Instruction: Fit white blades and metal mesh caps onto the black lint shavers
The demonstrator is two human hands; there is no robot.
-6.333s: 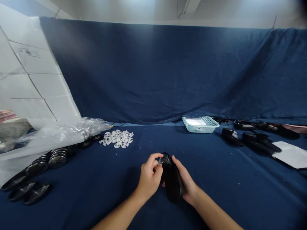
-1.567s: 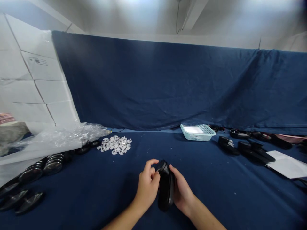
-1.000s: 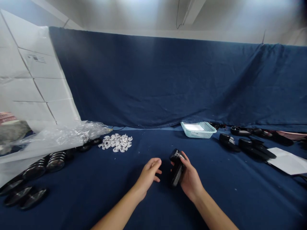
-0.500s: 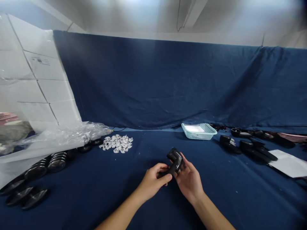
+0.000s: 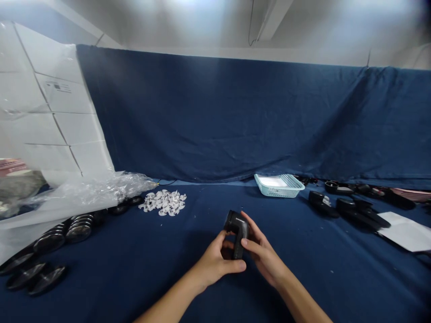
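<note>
Between my two hands is a black L-shaped handheld device [image 5: 239, 228], with a short thick head, a straight handle and small pale lettering on its side. My left hand [image 5: 214, 260] is closed around it from the left, fingers near the head and thumb at the bottom of the handle. On the other side, my right hand [image 5: 264, 258] grips it too, thumb pressed on the handle and fingers behind, partly hidden. The device is held above the blue cloth [image 5: 188, 287], head pointing left and handle down.
A pile of small white pieces [image 5: 164, 202] lies at the left, beside clear plastic sheeting [image 5: 101, 188]. Several round black parts [image 5: 79, 229] line the left side. A light blue basket [image 5: 279, 192] stands at the back. Black parts [image 5: 360, 213] and white paper [image 5: 407, 231] are on the right.
The device has turned so its handle points down and its lettered side faces me. My right thumb has come onto the handle, and my left thumb has shifted to its lower end.
</note>
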